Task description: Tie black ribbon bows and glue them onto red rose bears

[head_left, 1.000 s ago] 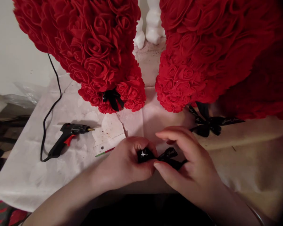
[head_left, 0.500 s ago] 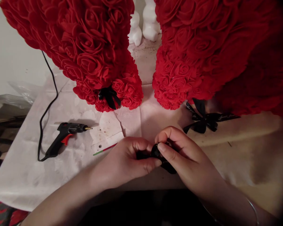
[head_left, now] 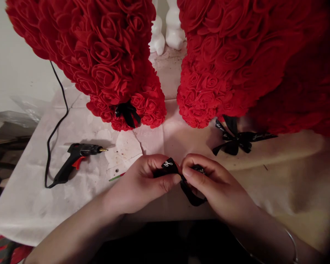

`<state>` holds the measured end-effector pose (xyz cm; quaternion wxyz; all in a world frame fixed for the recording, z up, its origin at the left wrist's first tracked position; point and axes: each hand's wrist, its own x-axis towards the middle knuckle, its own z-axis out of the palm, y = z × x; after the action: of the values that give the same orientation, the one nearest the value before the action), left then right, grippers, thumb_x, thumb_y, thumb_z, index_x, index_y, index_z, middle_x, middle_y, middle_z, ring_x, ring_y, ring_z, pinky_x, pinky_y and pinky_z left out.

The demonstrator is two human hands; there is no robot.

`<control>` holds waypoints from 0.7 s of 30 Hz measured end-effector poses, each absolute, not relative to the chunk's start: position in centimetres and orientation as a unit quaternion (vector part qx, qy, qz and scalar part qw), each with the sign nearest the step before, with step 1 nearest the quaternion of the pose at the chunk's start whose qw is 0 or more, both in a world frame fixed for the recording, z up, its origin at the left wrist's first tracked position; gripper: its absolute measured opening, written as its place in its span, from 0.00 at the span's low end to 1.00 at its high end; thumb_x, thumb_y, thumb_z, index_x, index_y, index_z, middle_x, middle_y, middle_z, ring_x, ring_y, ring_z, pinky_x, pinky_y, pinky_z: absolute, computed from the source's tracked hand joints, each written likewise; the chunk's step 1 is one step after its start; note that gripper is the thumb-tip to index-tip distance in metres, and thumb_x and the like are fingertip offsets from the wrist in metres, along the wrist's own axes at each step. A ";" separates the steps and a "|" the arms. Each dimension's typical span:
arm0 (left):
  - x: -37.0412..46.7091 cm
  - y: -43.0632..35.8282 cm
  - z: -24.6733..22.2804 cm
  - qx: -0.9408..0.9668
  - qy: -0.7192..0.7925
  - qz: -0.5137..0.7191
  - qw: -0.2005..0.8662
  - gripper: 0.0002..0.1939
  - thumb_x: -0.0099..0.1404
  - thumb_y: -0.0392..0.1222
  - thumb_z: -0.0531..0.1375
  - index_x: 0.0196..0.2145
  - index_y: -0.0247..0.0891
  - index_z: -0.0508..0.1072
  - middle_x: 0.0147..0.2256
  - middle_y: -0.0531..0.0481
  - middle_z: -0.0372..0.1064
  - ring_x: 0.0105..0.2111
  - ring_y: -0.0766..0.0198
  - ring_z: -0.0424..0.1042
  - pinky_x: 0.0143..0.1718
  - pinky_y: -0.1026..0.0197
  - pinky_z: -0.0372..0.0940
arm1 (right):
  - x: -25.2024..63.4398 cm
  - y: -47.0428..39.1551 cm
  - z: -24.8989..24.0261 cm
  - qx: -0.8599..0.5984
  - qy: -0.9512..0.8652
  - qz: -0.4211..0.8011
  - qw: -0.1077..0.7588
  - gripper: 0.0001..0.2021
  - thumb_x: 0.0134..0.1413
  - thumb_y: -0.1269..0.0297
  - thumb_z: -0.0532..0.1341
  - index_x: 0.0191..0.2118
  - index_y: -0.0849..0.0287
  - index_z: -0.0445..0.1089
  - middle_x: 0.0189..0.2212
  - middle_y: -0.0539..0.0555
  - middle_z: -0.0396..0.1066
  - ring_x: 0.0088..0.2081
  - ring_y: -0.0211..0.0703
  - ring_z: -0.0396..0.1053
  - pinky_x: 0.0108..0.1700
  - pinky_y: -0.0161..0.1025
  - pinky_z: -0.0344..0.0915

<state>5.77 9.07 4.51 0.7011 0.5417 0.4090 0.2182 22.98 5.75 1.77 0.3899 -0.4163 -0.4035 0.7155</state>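
Note:
A black ribbon (head_left: 191,196) with white lettering is pinched between both hands near the table's front edge. My left hand (head_left: 147,183) grips one looped part of it between thumb and forefinger, where some white script shows. Closed on the neighbouring part is my right hand (head_left: 211,179), its thumb bent against the fingers, and a length of ribbon hangs below. The fingers hide the middle of the ribbon. Beyond my right hand lies a black ribbon bow (head_left: 236,141) with printed tails.
Two large red foam-rose figures (head_left: 104,73) stand at the back, the left one with a small black bow (head_left: 128,113). White figures (head_left: 174,29) show behind them. On the left lies a black glue gun (head_left: 77,159) with its cord (head_left: 57,121). A thin green stick (head_left: 116,177) lies beside my left hand.
The ribbon between my hands has shifted, so its white lettering now shows at both hands. My right fingers have curled in more. The glue gun and figures stay in place.

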 end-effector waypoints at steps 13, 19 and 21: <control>5.5 9.0 4.3 0.527 0.397 0.217 0.719 0.09 0.62 0.41 0.64 0.30 0.33 0.71 0.26 0.56 0.65 0.27 0.75 0.62 0.30 0.72 0.59 | 22.9 5.5 1.5 -0.379 -0.357 0.763 0.383 0.15 0.57 0.53 0.61 0.27 0.57 0.62 0.20 0.43 0.51 0.22 0.31 0.47 0.23 0.31 0.45; 5.3 9.1 3.8 0.498 0.356 0.211 0.762 0.09 0.62 0.43 0.63 0.32 0.33 0.69 0.30 0.48 0.71 0.32 0.66 0.69 0.36 0.64 0.64 | 22.3 5.4 1.4 -0.330 -0.254 0.812 0.409 0.16 0.54 0.55 0.64 0.25 0.59 0.62 0.22 0.45 0.59 0.26 0.32 0.54 0.30 0.32 0.52; 5.3 9.2 3.7 0.500 0.360 0.207 0.760 0.09 0.61 0.42 0.63 0.32 0.34 0.69 0.30 0.48 0.71 0.32 0.65 0.70 0.35 0.64 0.64 | 22.1 5.3 1.4 -0.329 -0.235 0.818 0.409 0.15 0.54 0.55 0.64 0.26 0.59 0.63 0.23 0.45 0.60 0.26 0.32 0.54 0.30 0.33 0.52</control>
<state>5.32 9.16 3.70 0.7604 0.4999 0.3595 0.2066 22.09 5.28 1.42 0.4089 -0.3290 -0.2353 0.8180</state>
